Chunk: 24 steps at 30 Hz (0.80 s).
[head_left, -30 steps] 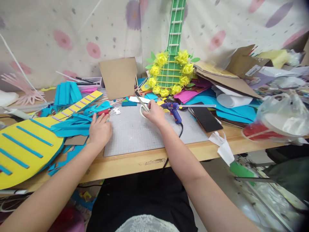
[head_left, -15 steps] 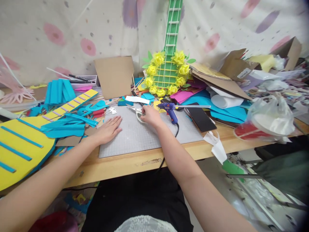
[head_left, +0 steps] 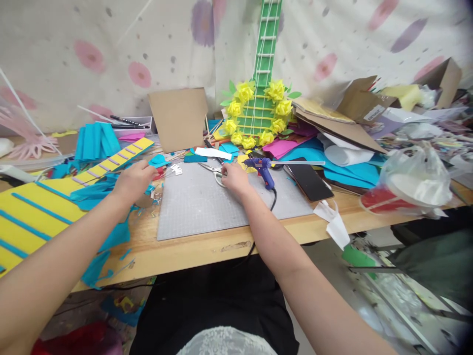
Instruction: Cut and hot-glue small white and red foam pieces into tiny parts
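My left hand [head_left: 135,182] is closed, its fingers curled over the blue paper strips [head_left: 98,193] at the left; what it grips, if anything, is hidden. My right hand [head_left: 235,178] pinches the pale handle of the scissors [head_left: 219,179], which lie on the grey cutting mat [head_left: 199,209], blades toward the left. Just right of that hand, a blue glue gun [head_left: 263,171] rests on the mat with a long clear stick in its rear. Small white pieces [head_left: 176,169] sit by the mat's left edge.
A yellow guitar-shaped board [head_left: 40,212] with blue strips lies at left. Behind stand a cardboard sheet [head_left: 179,120] and a green guitar shape [head_left: 258,114] ringed with yellow flowers. A phone [head_left: 310,182] and a bagged red tub [head_left: 402,190] are at right. Blue scraps [head_left: 96,268] hang over the front edge.
My left hand has lifted off the mat and moved left, its flat fingers now curled. Blue scraps have shifted toward the table's front edge. My right hand stays at the scissors.
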Available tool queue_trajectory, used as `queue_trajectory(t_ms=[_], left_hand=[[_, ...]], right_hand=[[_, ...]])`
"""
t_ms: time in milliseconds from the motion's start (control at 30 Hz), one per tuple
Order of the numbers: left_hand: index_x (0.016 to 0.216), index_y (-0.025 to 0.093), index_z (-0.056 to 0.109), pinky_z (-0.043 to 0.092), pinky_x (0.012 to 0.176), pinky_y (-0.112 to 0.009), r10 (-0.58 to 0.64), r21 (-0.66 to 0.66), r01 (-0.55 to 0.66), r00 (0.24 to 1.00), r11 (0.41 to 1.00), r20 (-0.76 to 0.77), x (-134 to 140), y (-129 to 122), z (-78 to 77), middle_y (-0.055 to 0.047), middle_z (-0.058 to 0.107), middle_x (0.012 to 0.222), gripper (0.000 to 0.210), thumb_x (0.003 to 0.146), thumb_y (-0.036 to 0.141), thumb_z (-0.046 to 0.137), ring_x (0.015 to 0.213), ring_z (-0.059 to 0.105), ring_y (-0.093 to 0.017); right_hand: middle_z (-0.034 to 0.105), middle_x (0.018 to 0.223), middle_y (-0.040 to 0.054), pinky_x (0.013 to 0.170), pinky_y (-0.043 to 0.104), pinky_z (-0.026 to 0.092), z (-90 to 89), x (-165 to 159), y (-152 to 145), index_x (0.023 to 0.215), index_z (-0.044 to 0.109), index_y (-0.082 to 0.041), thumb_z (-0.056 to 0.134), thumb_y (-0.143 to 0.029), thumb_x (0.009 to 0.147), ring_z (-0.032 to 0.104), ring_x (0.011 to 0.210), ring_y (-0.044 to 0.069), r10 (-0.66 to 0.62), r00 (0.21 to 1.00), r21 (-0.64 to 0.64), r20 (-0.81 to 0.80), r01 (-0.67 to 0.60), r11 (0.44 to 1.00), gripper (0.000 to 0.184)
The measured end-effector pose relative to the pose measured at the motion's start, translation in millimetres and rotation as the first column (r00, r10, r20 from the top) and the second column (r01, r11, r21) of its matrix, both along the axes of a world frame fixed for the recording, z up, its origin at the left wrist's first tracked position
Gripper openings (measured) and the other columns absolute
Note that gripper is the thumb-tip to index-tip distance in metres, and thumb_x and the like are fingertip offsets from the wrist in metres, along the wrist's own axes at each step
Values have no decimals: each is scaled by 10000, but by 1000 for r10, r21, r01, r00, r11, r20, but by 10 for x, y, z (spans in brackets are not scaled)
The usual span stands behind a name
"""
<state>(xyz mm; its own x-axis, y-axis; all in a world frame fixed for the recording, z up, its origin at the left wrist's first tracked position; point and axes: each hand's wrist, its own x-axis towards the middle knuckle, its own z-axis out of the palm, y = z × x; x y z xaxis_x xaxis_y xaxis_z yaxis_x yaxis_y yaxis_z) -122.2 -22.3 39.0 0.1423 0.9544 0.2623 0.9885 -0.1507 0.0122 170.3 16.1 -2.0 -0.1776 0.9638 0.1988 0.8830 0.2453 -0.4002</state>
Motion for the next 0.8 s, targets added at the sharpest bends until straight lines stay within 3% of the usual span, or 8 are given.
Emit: queue_trajectory(t_ms=[100,300,400,500,600,800], left_hand=[[883,190,593,421,710,-244,51,38,-45,984,998,-173,62,50,56,-35,575,936,375,917,432,308,844,552,-157],[820,137,644,428,670,-375,278,-37,-290,941,956,-194,161,45,116,-159,651,823,573,901,508,214,815,617,-302],[834,144,647,428,661,-377,360,-80,-365,930,928,-68,83,60,127,-171,667,871,518,902,454,237,815,623,-300],[849,178,637,421,646,-333,373,-97,-362,917,927,144,18,74,79,-118,682,904,315,864,372,389,830,622,-259],[773,200,635,422,649,-304,381,-52,-393,836,918,396,69,71,-42,-52,691,797,210,787,388,542,759,626,-219],[645,193,628,450,665,-306,295,6,-419,649,908,701,232,55,-300,-26,667,637,216,686,402,662,670,626,-204]], right_hand=[[628,1003,88,828,319,392,18,-22,-10,905,594,-183,521,-185,738,529,981,225,-33,998,62,-44,36,997,182],[634,978,70,825,298,389,80,-87,-59,940,573,-178,464,-211,798,542,950,202,-48,984,151,-172,75,986,181],[646,956,52,806,286,393,73,-151,-57,935,572,-181,456,-199,811,556,906,178,-8,973,145,-229,42,988,170],[656,933,37,749,275,408,59,-268,-13,911,583,-185,491,-217,802,568,841,159,42,957,79,-287,-21,997,145],[663,884,22,686,259,409,78,-432,49,848,597,-184,541,-239,779,572,782,142,96,936,1,-339,-101,995,105],[671,835,3,657,249,409,195,-760,104,804,604,-185,578,-248,758,578,745,131,158,924,-97,-347,-203,974,82]])
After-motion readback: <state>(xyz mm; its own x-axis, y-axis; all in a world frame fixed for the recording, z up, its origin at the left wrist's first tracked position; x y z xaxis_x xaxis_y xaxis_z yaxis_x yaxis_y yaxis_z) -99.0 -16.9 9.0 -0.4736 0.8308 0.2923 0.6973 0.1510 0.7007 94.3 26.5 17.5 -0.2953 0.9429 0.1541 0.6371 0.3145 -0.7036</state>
